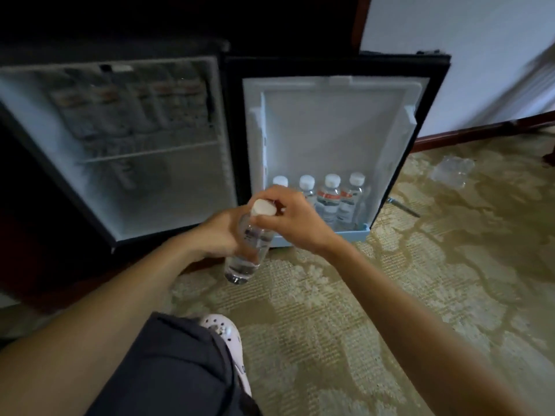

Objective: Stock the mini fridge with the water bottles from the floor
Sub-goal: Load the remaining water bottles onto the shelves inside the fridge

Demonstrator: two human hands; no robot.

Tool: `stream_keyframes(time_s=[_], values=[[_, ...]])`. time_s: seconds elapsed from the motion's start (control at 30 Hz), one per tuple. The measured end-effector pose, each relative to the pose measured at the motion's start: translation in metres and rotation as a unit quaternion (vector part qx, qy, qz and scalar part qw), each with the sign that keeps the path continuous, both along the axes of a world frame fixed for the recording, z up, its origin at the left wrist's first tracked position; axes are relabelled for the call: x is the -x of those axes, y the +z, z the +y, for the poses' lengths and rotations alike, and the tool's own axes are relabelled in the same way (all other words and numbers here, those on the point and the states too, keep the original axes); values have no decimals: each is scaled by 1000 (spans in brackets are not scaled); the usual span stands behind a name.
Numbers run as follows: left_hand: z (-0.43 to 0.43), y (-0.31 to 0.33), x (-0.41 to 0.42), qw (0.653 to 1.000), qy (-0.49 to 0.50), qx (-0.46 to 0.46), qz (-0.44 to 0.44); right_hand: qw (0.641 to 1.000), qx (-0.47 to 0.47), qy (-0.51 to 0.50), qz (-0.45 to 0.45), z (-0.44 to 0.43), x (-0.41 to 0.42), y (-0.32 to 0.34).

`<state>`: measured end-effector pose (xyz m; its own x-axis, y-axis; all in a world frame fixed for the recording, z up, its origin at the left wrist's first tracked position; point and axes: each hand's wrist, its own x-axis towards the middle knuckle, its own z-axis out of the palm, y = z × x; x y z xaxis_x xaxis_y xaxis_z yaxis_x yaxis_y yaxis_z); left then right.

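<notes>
The water bottle (249,244) hangs tilted in mid-air, just in front of the open mini fridge (120,145), its white cap leaning toward the door and its base toward the carpet (360,310). The left hand (219,235) wraps the bottle's middle in a closed grip, and the right hand (295,219) pinches closed around the cap and neck from above. Behind the hands, the door shelf (357,233) carries four bottles (330,199) standing upright in a row; whether a gap is left at its near end is hidden by the hands. To do this step well, the bottle probably wants bringing upright first, with one hand taking the neck so the other can let go, then lowering straight down base-first into whichever slot is free, so it does not knock its neighbours over. The fridge's interior is blurred, though bottles seem to lie on its upper rack. A crumpled plastic wrap (450,172) lies well apart on the carpet.
</notes>
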<state>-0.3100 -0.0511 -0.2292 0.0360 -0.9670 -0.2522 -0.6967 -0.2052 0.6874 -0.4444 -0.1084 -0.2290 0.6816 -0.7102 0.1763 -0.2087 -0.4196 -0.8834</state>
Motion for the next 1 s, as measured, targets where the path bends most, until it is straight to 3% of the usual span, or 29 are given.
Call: stream_keyframes(time_s=[0.1,0.2,0.33,0.47,0.6,0.77,1.0], values=[[2,9,-36,998,54,26,22,999,-35,19,-25,-10,-33,10],[3,6,-75,986,126,8,105,984,-162,44,-58,-20,-66,4],[-3,-12,-126,941,261,-21,214,972,-229,45,41,-33,-100,-35],[-19,-37,-165,896,353,-5,270,961,-178,107,182,-36,-150,-81],[-36,-68,-202,855,418,4,308,963,-101,97,229,-47,-210,-118],[-53,-97,-253,840,424,-23,338,964,-76,72,243,-69,-273,-151],[-87,-127,-316,850,390,15,353,959,-202,53,189,-119,-332,-178]])
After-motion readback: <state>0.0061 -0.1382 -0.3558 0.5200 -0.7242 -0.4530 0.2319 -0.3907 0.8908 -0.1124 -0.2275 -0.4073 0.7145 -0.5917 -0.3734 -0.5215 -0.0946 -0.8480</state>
